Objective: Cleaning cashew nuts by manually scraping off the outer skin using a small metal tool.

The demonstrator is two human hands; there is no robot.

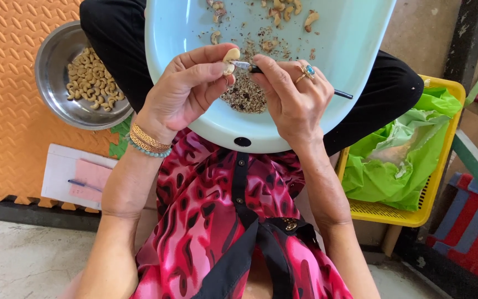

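My left hand pinches a pale cashew nut between thumb and fingers, over a light blue tray on my lap. My right hand grips a small knife with a black handle, and its metal tip touches the nut. A heap of brown skin scraps lies on the tray just below both hands. Several unpeeled cashews sit near the tray's far edge.
A steel bowl with peeled cashews sits on an orange foam mat at the left. A white paper pad with a pen lies below it. A yellow basket lined with a green bag stands at the right.
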